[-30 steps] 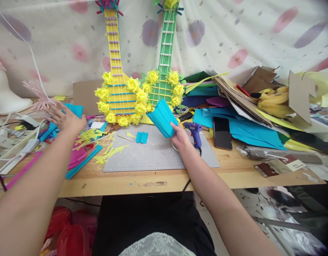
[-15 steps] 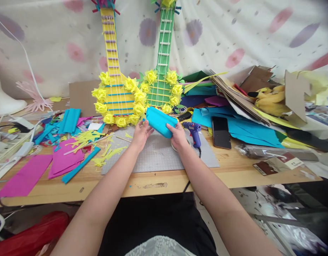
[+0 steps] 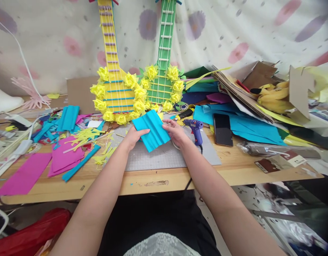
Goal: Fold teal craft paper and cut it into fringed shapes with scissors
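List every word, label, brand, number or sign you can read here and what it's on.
Nothing can be read with certainty.
Brown-and-white package: small printing, too blurred to read.
Glue gun: markings too small to read.
Cutting mat: grid lines, no legible numbers.
Blue sheet: no writing visible.

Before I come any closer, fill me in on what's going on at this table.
A person is holding a creased blue paper sheet between the left hand and right hand, above a gray cutting mat. A glue gun is at the mat's right side, with a smartphone farther right. Behind the mat, a yellow guitar-shaped craft and a green guitar-shaped craft stand upright, both edged with yellow flowers.
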Motion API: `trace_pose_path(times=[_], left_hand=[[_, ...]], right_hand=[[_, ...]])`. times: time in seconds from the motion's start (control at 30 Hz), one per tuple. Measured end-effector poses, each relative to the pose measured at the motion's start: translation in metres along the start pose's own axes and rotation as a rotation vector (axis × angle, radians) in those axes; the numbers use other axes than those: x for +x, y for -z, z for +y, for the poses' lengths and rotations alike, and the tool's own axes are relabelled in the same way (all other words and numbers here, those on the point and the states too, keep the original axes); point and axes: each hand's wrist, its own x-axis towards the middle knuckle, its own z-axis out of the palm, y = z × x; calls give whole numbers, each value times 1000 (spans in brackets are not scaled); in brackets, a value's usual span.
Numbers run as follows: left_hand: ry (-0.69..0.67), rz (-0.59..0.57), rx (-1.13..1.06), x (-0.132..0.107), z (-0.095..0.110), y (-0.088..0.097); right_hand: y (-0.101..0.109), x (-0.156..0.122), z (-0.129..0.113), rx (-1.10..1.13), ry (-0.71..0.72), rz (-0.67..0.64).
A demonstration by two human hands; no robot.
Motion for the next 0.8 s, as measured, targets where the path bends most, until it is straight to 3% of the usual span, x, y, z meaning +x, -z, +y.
trace_pose_path(times=[0.1,0.23,0.33,0.53,0.8], left_hand=[[27,-51,12,-3,3,7],[119,-69,109,-4,6,13],[140,-7,185,-2,8,17],[111,143,171,3,10,18],[45,151,60,4,10,17]], right_hand=[[-2,-1,4,-80,-14,-74],[-3,4,11,-239,73,32],[-2,9,13,-318,125,106],[-2,12,14,-229,105,143],[0,10,11,-153,93,121]])
